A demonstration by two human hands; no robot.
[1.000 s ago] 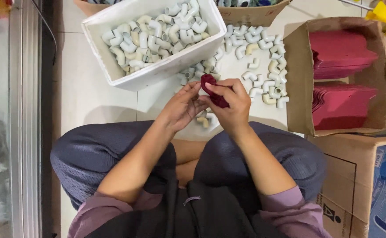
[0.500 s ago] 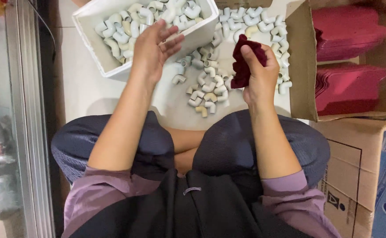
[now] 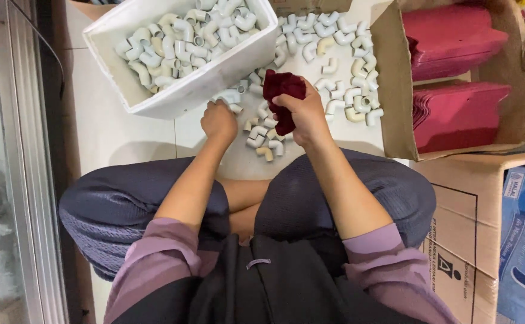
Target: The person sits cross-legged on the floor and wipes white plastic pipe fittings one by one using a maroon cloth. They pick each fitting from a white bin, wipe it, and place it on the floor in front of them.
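Head view: elbow fittings (image 3: 340,96) beside white bin (image 3: 214,72).

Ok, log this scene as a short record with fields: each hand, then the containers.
left hand: closed over white pipe elbows on the floor, beside the white box
right hand: grip shut on dark red pouch
white box: filled with white pipe elbows
loose elbows: scattered on the floor
cardboard box: holds stacked red pouches
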